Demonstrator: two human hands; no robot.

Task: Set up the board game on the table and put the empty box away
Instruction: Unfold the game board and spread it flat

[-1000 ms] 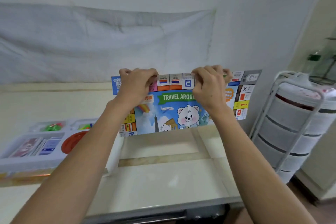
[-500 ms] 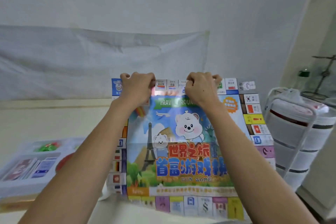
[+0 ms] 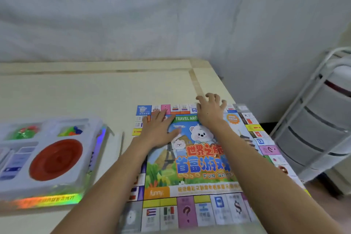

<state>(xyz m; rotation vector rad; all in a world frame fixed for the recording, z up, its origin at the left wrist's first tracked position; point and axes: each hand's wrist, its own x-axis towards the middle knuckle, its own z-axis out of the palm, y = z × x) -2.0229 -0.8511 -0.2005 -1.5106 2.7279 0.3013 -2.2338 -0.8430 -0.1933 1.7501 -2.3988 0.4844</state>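
Unfolded and lowered since the earlier frames, where it was held upright by its top edge, the game board [image 3: 199, 167] is now laid flat on the bench [image 3: 95, 93], printed face up. Neither hand has a grip on it any longer. The left hand [image 3: 158, 133] is laid flat on the board's far left part with its fingers straight. The right hand [image 3: 210, 112] is set at the board's far edge with fingers spread and slightly bent, their tips reaching just past that edge; nothing is pinched or held by it. Both appear to be pressing or smoothing the sheet down.

From this it is judged that the laying-out of the board is nearly done, while the pieces are not yet set out and the box is not yet emptied or put away.

Left of the board, near but apart, the game box [image 3: 49, 201] is seen with a shiny rainbow-foil rim, and a white plastic tray [image 3: 89, 138] is seated in it. A red round disc [image 3: 56, 158], card stacks and small coloured pieces are kept in separate compartments of that tray; blur hides their detail.

Beyond the board, the pale bench is bordered by a wall draped with a white cloth [image 3: 114, 15]. Right of the board, off the bench, a white tiered drawer rack [image 3: 322, 119] is seen standing on the floor.
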